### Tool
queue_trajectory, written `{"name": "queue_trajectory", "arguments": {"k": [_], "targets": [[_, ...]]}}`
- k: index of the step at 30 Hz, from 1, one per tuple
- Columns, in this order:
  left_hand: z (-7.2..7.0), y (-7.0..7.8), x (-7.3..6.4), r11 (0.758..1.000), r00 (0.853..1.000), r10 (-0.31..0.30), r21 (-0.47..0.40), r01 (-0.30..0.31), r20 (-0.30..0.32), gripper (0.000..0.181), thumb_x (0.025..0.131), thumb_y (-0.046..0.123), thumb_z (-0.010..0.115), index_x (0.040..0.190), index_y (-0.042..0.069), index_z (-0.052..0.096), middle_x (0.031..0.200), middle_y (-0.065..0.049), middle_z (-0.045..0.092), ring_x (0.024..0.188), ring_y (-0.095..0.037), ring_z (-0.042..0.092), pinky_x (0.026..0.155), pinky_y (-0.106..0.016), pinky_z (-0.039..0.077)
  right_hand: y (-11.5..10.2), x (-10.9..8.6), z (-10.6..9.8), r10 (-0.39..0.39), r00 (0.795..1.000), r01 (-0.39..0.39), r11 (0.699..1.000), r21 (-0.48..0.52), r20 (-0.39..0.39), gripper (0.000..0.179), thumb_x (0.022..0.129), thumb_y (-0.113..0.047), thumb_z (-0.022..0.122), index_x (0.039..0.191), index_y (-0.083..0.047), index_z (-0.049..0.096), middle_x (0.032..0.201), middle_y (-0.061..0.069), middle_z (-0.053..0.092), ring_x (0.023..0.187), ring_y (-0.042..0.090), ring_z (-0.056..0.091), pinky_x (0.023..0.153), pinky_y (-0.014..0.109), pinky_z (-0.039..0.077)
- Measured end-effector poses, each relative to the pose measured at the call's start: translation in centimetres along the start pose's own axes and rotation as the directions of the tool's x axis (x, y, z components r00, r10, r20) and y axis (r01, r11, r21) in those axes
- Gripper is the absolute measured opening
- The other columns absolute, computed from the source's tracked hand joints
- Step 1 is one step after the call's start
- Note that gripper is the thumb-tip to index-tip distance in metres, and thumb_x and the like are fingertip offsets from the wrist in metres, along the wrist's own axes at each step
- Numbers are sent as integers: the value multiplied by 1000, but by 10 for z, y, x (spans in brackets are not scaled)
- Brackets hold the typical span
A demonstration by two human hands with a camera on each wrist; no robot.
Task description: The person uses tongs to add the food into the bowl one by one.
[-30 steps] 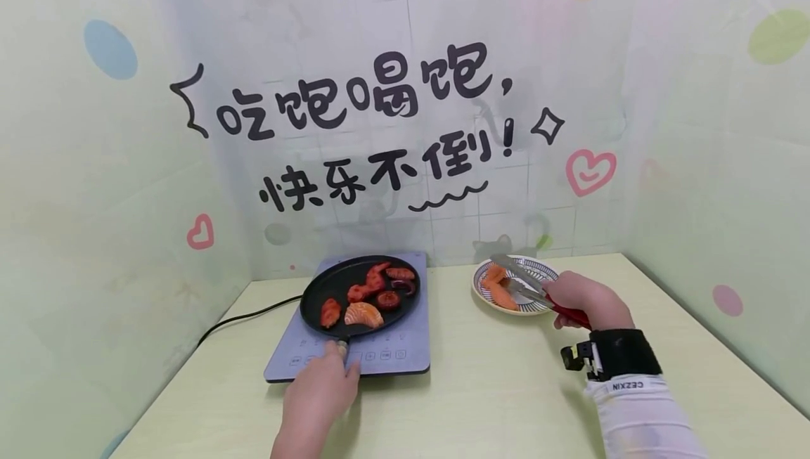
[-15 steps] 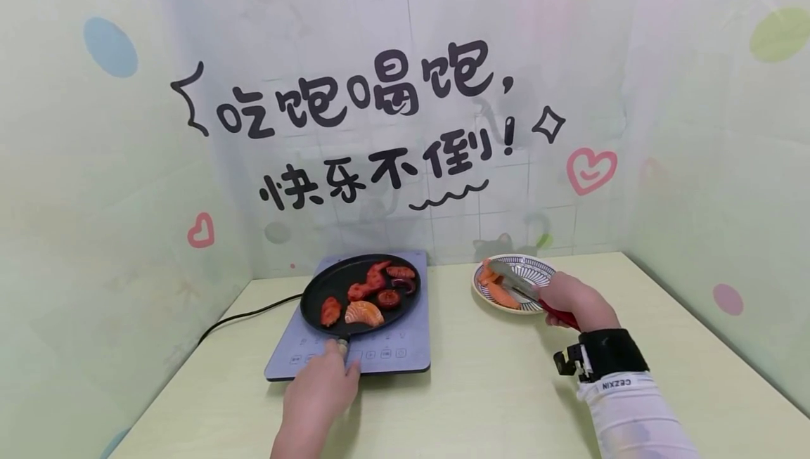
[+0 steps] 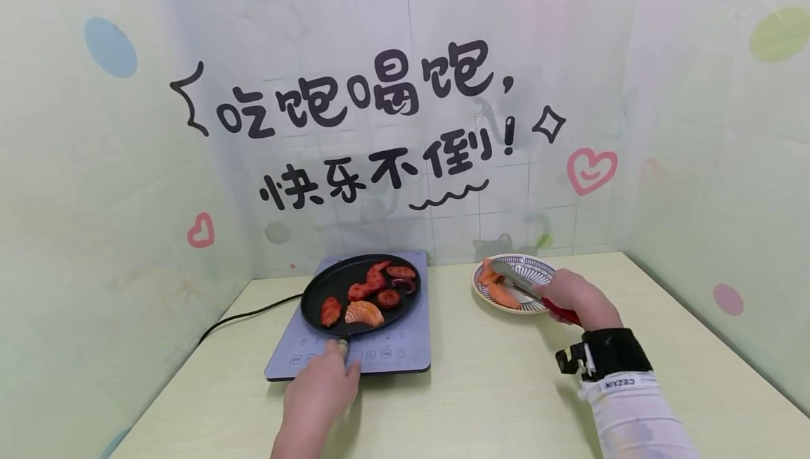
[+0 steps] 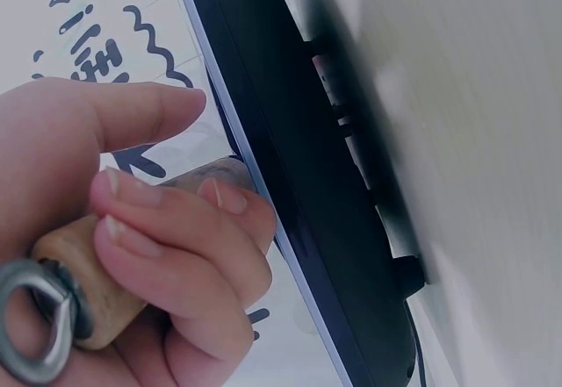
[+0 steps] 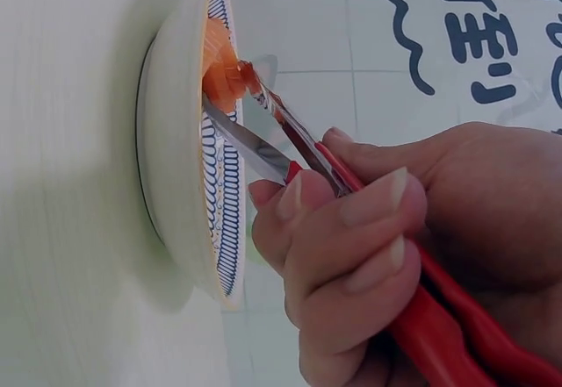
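Note:
My left hand (image 3: 319,385) curls round the wooden handle (image 4: 97,290) of a black frying pan (image 3: 335,282), a metal ring at the handle's end. Inside the pan lie an orange, white-striped salmon piece (image 3: 363,313) and several reddish food pieces (image 3: 376,278). The right hand (image 3: 579,299) grips tongs (image 5: 439,343) with red handles and metal arms. Their tips reach into a patterned plate (image 3: 541,271), at the orange food pieces (image 5: 221,62) on its left side. One tip is at the food's lower edge, the other against its upper side in the right wrist view.
Under the pan is a grey-blue induction cooker (image 3: 285,367), its black cord (image 3: 253,313) running left over the pale table (image 3: 487,389). Behind stands a printed backdrop (image 3: 380,16) with dark lettering.
My right hand has moved slightly left, and the tongs' arms have come closer together at the orange pieces. The left hand and pan stay put.

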State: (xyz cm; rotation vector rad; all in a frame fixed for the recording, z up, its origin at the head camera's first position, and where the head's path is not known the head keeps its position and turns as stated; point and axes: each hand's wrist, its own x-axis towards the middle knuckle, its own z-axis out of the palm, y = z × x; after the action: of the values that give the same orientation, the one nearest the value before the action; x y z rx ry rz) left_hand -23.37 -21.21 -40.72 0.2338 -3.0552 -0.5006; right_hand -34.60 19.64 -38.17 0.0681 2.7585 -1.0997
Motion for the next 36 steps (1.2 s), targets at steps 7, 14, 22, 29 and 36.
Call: {"name": "queue_trajectory", "arguments": {"k": [7, 14, 22, 29, 36], "targets": [[1, 1, 0, 1000, 1000, -1, 5, 1, -3, 72, 104, 37, 66, 154, -9, 44, 137, -33, 67, 108, -44, 72, 77, -60, 59, 1, -6, -6, -24, 1000, 24, 1000, 15, -18, 36, 110, -24, 52, 110, 12, 58, 67, 5, 60, 55, 14, 58, 57, 25, 50], [1, 1, 1, 1000, 1000, -11, 3, 11, 10, 72, 104, 37, 66, 155, -8, 44, 140, -32, 66, 101, -37, 72, 73, -57, 58, -5, -12, -13, -57, 998, 56, 998, -33, -16, 41, 112, -28, 51, 99, 8, 64, 63, 3, 62, 54, 13, 59, 59, 28, 49], [1, 1, 1, 1000, 1000, -14, 6, 14, 14, 73, 104, 37, 66, 156, -8, 43, 140, -32, 65, 106, -41, 72, 77, -59, 59, -6, -15, -16, -56, 998, 55, 998, -34, -17, 41, 112, -30, 52, 99, 7, 64, 64, 2, 61, 57, 14, 60, 62, 29, 49], [1, 1, 1, 1000, 1000, -11, 7, 11, 11, 73, 104, 37, 66, 155, -10, 43, 135, -33, 68, 105, -42, 73, 76, -59, 59, -3, -17, -21, -56, 998, 56, 998, -32, -8, 42, 112, -31, 51, 91, 3, 64, 64, 2, 61, 57, 14, 59, 61, 29, 49], [1, 1, 1, 1000, 1000, -4, 8, 4, 4, 73, 104, 37, 66, 155, -10, 43, 135, -33, 68, 109, -44, 72, 79, -60, 59, 5, -22, -30, -41, 999, 41, 999, -6, 12, 42, 111, -32, 54, 92, 2, 67, 67, 3, 64, 56, 12, 58, 61, 28, 49]]}}
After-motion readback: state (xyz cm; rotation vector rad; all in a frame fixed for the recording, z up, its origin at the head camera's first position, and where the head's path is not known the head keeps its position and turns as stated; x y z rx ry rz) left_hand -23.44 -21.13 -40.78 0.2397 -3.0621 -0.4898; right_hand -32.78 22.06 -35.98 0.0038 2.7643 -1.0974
